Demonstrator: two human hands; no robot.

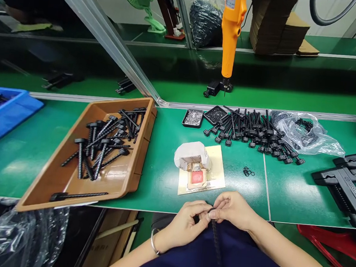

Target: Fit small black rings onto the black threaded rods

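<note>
Close to my body, just off the table's front edge, my left hand (188, 222) and my right hand (233, 209) meet with pinched fingers at the top end of a black threaded rod (216, 248). The rod hangs down in front of my dark blue clothing, and the fingertips hide its upper end. Beyond my hands a white block (191, 155) and a red pad (197, 177) sit on a yellowish sheet (216, 171). Several small black rings (248, 171) lie to the right of the sheet.
An orange electric screwdriver (231, 33) hangs above the back. Behind the sheet are a pile of black screw rods (256, 130), two small trays of parts (193, 118) and a plastic bag (310, 138). A brown bin (135, 167) of rods stands left, black clamps (349, 183) right.
</note>
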